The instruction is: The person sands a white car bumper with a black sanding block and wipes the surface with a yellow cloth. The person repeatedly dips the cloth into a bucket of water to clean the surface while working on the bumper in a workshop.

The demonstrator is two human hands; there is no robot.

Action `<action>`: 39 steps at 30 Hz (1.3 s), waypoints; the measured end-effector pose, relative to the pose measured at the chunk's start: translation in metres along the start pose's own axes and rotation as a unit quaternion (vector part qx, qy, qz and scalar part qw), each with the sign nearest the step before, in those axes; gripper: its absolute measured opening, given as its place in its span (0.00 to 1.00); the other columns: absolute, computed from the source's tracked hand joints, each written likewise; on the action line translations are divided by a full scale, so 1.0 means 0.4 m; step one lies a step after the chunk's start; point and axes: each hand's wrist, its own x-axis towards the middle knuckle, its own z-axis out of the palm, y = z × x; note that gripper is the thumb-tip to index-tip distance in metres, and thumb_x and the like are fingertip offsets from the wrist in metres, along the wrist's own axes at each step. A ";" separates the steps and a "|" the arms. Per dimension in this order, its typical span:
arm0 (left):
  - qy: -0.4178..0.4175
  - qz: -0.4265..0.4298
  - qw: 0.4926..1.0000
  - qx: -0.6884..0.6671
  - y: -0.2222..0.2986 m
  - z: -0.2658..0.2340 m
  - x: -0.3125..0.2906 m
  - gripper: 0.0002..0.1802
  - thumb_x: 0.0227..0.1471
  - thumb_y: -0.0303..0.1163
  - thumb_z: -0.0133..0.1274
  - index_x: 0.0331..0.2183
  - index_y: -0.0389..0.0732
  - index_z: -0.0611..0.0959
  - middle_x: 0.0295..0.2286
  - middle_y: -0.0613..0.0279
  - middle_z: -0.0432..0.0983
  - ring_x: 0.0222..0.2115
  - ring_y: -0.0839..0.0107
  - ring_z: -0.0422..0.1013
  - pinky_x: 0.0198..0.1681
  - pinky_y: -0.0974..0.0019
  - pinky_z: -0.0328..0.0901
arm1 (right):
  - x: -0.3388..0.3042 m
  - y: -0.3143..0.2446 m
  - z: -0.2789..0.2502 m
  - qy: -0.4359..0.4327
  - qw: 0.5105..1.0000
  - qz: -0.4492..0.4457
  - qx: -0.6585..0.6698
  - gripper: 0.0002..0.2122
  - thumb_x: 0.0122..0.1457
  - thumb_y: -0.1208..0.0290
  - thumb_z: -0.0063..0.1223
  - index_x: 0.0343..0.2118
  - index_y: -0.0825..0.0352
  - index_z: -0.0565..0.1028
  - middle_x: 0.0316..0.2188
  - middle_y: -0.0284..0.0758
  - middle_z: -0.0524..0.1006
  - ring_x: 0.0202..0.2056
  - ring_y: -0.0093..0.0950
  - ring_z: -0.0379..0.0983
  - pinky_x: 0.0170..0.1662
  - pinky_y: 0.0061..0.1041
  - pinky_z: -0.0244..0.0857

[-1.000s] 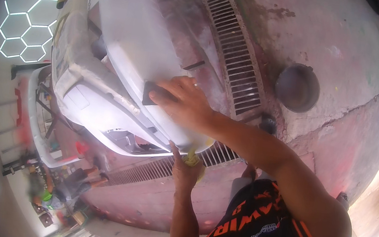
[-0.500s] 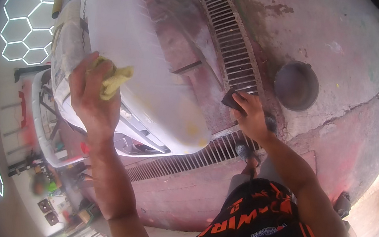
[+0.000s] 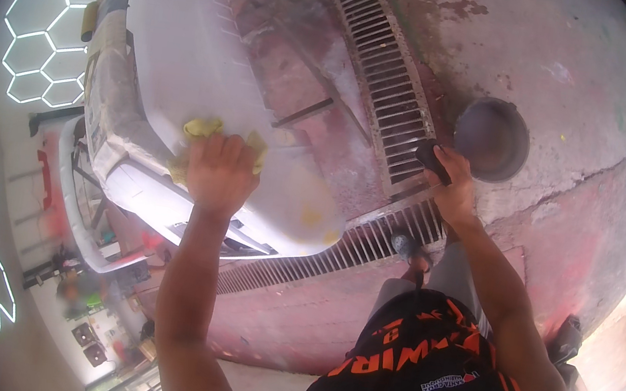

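A long white bumper (image 3: 180, 54), primed and smudged with yellow near its rounded end, stretches through the left middle. My left hand (image 3: 221, 174) lies against its surface with a crumpled yellow cloth (image 3: 203, 127) under the palm, the cloth poking out on both sides of the fingers. Out to the right, my right hand (image 3: 454, 186) grips a dark block (image 3: 433, 162), held over the floor grate and apart from the bumper. I cannot make out what the block is made of.
A round grey bucket (image 3: 491, 140) stands on the stained concrete floor beside a metal drain grate (image 3: 383, 76). A thin metal frame (image 3: 305, 111) shows behind the bumper. A paper-masked vehicle part (image 3: 111, 68) is at the left. Hexagonal lights (image 3: 52, 19) glow beyond.
My left hand has come down from above the bumper's left side, moving right and pressing the cloth onto the surface. My right hand has shifted right with the dark block, toward the bucket.
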 end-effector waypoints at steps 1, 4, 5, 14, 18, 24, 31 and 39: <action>-0.010 -0.001 1.000 -0.022 0.034 0.000 -0.013 0.13 0.28 0.36 0.68 0.20 0.48 0.80 0.26 0.71 0.72 0.33 0.68 0.70 0.41 0.58 0.61 | 0.001 0.008 -0.008 0.000 1.000 0.015 -0.005 0.25 0.53 0.76 0.68 0.57 0.66 0.78 0.53 0.46 0.76 0.53 0.49 0.72 0.58 0.42 0.66; -0.023 -0.021 0.995 -0.090 0.117 0.017 -0.065 0.13 0.27 0.36 0.68 0.19 0.48 0.79 0.25 0.70 0.71 0.30 0.67 0.70 0.39 0.58 0.61 | 0.003 0.029 -0.028 -0.003 0.999 0.052 -0.014 0.25 0.53 0.76 0.69 0.57 0.66 0.78 0.54 0.45 0.77 0.54 0.47 0.72 0.59 0.40 0.66; -0.024 -0.026 0.994 -0.105 0.139 0.021 -0.076 0.13 0.27 0.36 0.68 0.18 0.48 0.79 0.24 0.70 0.70 0.29 0.66 0.70 0.38 0.58 0.61 | 0.000 0.037 -0.035 -0.004 0.998 0.060 -0.014 0.25 0.53 0.76 0.69 0.56 0.66 0.78 0.55 0.44 0.77 0.55 0.47 0.72 0.59 0.40 0.66; -0.086 -0.078 0.952 -0.282 0.384 0.070 -0.197 0.11 0.31 0.35 0.67 0.17 0.46 0.79 0.21 0.67 0.71 0.27 0.65 0.71 0.37 0.58 0.64 | -0.035 0.131 -0.095 -0.016 0.994 0.104 -0.015 0.25 0.54 0.77 0.68 0.57 0.66 0.77 0.52 0.44 0.78 0.53 0.46 0.75 0.57 0.38 0.69; -0.095 -0.175 0.913 -0.356 0.470 0.081 -0.196 0.09 0.34 0.34 0.64 0.17 0.43 0.80 0.21 0.64 0.76 0.27 0.62 0.74 0.38 0.56 0.66 | -0.032 0.102 -0.079 -0.038 0.976 0.209 0.058 0.24 0.59 0.74 0.66 0.58 0.68 0.76 0.50 0.42 0.80 0.52 0.41 0.76 0.55 0.34 0.70; -0.014 -0.336 0.828 -0.449 0.528 0.016 -0.012 0.06 0.42 0.30 0.63 0.22 0.37 0.85 0.25 0.57 0.80 0.29 0.56 0.76 0.37 0.54 0.67 | -0.035 -0.037 0.054 -0.050 0.851 0.324 0.411 0.19 0.67 0.70 0.59 0.59 0.69 0.75 0.44 0.30 0.80 0.45 0.22 0.76 0.49 0.25 0.72; 0.117 -0.550 0.604 -0.565 0.567 -0.051 0.119 0.12 0.53 0.30 0.64 0.33 0.29 0.85 0.27 0.59 0.81 0.29 0.73 0.74 0.36 0.66 0.70 | -0.049 -0.249 0.066 -0.209 0.679 0.414 0.569 0.12 0.70 0.76 0.49 0.54 0.68 0.77 0.44 0.32 0.81 0.44 0.19 0.78 0.49 0.22 0.72; 0.131 -0.596 0.534 -0.585 0.430 -0.077 0.147 0.14 0.54 0.34 0.65 0.34 0.31 0.84 0.27 0.62 0.81 0.26 0.74 0.73 0.33 0.67 0.69 | 0.025 -0.228 -0.007 -0.148 0.706 0.398 0.566 0.12 0.69 0.72 0.54 0.52 0.67 0.75 0.40 0.31 0.80 0.41 0.22 0.77 0.48 0.21 0.71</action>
